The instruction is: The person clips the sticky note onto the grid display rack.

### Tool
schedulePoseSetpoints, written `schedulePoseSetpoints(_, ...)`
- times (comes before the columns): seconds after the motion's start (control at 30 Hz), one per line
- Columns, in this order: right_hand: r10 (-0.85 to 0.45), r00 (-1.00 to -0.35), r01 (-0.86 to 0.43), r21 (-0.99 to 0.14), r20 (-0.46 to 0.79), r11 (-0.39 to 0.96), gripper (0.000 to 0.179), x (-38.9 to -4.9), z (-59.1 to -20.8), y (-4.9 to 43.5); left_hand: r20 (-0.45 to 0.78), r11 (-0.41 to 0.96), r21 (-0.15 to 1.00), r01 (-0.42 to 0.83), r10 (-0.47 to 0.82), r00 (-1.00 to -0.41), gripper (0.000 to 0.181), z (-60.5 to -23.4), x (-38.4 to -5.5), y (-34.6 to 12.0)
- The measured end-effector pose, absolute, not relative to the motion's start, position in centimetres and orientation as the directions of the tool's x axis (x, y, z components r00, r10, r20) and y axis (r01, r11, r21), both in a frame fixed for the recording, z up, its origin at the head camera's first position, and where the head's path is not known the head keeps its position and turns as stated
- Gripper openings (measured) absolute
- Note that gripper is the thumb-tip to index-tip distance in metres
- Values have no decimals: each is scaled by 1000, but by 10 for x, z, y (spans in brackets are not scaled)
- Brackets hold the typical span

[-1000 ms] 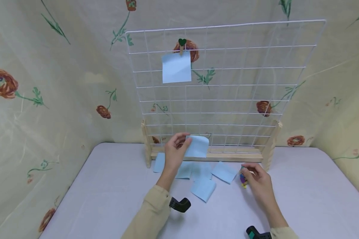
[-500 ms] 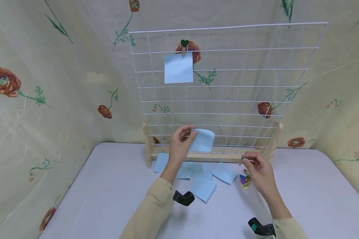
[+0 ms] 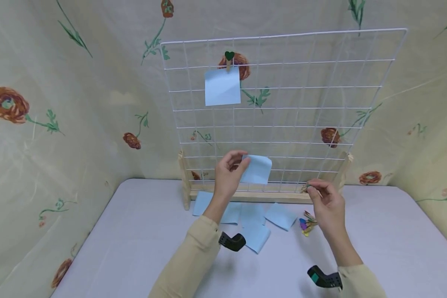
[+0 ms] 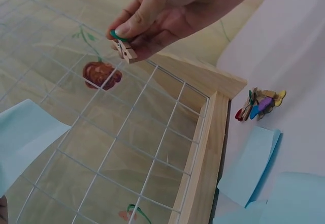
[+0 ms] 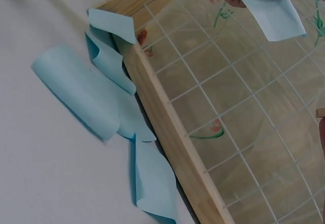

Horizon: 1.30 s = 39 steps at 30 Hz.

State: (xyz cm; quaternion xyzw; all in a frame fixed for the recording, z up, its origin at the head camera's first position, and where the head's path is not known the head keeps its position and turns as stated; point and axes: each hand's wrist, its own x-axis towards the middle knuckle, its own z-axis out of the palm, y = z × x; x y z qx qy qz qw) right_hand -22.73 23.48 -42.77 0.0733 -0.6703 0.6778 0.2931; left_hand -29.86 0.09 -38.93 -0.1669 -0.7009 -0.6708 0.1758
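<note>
Between thumb and fingers my left hand (image 3: pixel 227 178) pinches a light-blue paper note (image 3: pixel 257 169) by its left edge, in front of the lower grid. My right hand (image 3: pixel 327 203) pinches a small wooden clothespin (image 4: pixel 125 49) with a green top, near the grid's lower right part. The white wire grid (image 3: pixel 283 35) stands in a wooden base (image 3: pixel 275 196). High on its left side hangs another blue note (image 3: pixel 222 87), held by a clothespin with a green heart (image 3: pixel 229 55). Below the right hand lies a small pile of colourful clothespins (image 4: pixel 261 103).
Several loose blue notes (image 3: pixel 279 216) lie on the white-covered table (image 3: pixel 141 240) before the base, some overlapping and curled. A flowered cloth (image 3: pixel 97 124) hangs behind and at the sides.
My left hand has raised its note up and to the right. My right hand has lifted a clothespin from the pile and moved it up towards the grid.
</note>
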Motion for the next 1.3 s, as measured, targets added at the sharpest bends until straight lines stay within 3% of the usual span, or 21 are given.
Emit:
schedulePoseSetpoints(0.27, 245, -801, -496, -835, 546, 239, 16, -228, -418, 232, 502, 25, 864, 502, 18, -865, 22, -382, -301, 5)
schedulePoseSetpoints(0.53, 187, -770, -585, -792, 611, 176, 17, -233, -413, 230, 508, -1, 861, 508, 22, -861, 22, -375, -306, 10)
schedulePoseSetpoints(0.87, 169, -760, -585, -773, 628, 245, 18, -238, -406, 230, 492, -55, 869, 491, -3, -871, 22, -369, -308, 18)
schedulePoseSetpoints(1.07, 146, -719, -661, -734, 679, 158, 17, -242, -394, 230, 521, -86, 849, 521, -23, -853, 21, -362, -309, 22)
schedulePoseSetpoints(1.3, 94, -669, -695, -666, 737, 271, 17, -247, -377, 234, 539, -63, 840, 539, -18, -842, 21, -352, -312, 27)
